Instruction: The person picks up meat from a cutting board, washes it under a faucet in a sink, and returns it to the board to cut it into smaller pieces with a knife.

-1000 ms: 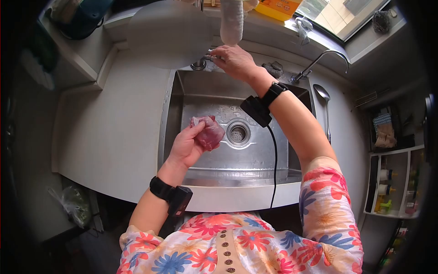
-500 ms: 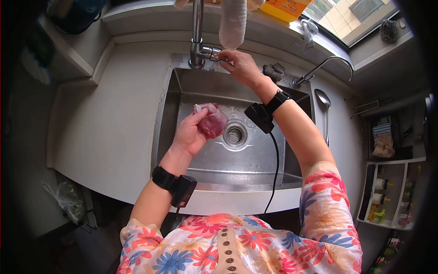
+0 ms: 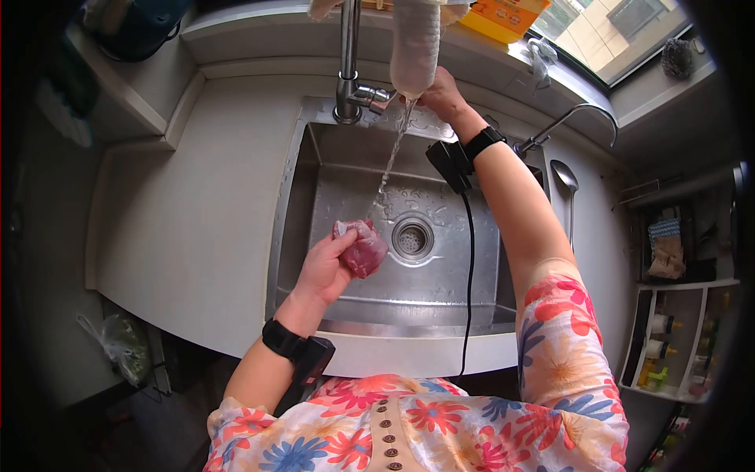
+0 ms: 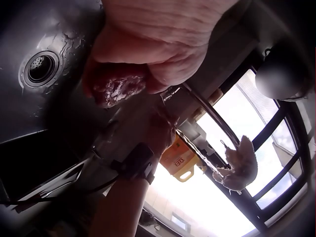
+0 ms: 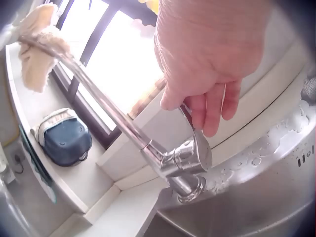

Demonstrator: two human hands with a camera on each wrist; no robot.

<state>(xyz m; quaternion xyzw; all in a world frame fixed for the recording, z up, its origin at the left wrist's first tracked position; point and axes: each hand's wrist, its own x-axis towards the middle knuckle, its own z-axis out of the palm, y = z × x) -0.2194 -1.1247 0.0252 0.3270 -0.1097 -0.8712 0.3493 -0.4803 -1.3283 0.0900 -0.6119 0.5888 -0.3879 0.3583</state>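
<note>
My left hand [image 3: 321, 269] grips a piece of raw red meat [image 3: 366, 250] over the sink [image 3: 409, 295], thumb on top, left of the drain [image 3: 412, 238]. In the left wrist view the wet underside of the meat [image 4: 121, 88] shows below the palm. My right hand [image 5: 210, 64] reaches to the tap and pinches its lever [image 5: 189, 119] between thumb and fingers. From the cloth-wrapped spout [image 3: 414, 55] of the tap [image 3: 348, 90], a stream of water [image 3: 391, 153] falls into the sink behind the meat.
A second, thin curved tap [image 3: 578, 108] stands at the sink's back right. Beside it on the counter lies a metal ladle [image 3: 568, 181]. On the sill is a yellow-orange container [image 3: 503, 17]. White countertop [image 3: 197, 204] extends left. A black cable [image 3: 470, 291] hangs from my right wrist.
Water now runs from the spout, where none ran before. My right hand has moved right and up with the lever. My left hand and the meat sit a little lower in view.
</note>
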